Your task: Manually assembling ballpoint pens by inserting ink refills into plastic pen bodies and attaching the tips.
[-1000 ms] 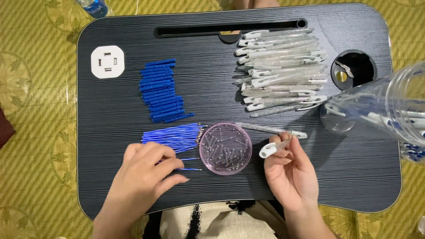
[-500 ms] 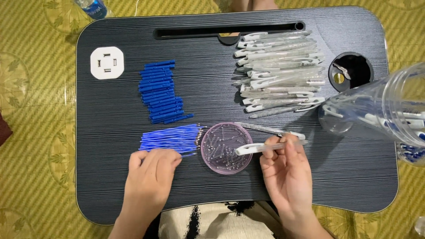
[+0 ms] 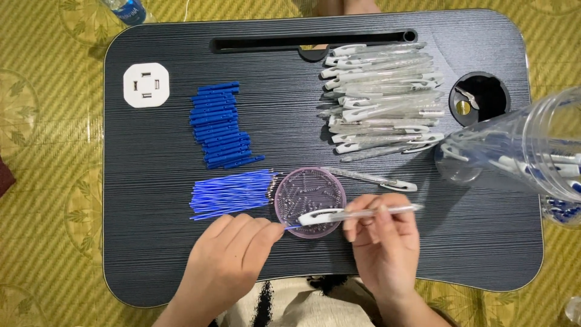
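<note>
One clear pen barrel (image 3: 357, 213) is pinched in the right hand (image 3: 384, 242) in the head view, held level over the round pink dish (image 3: 310, 200) of small springs, while a thin blue refill (image 3: 292, 227) is gripped between the fingertips of the left hand (image 3: 233, 257) at the barrel's open end. Many barrels (image 3: 381, 97), blue refills (image 3: 230, 194) and blue caps (image 3: 221, 124) lie unassembled on the bench (image 3: 151, 254); by the look of it, most of the work is left. Finished pens seem to be kept in the clear jar (image 3: 520, 145).
</note>
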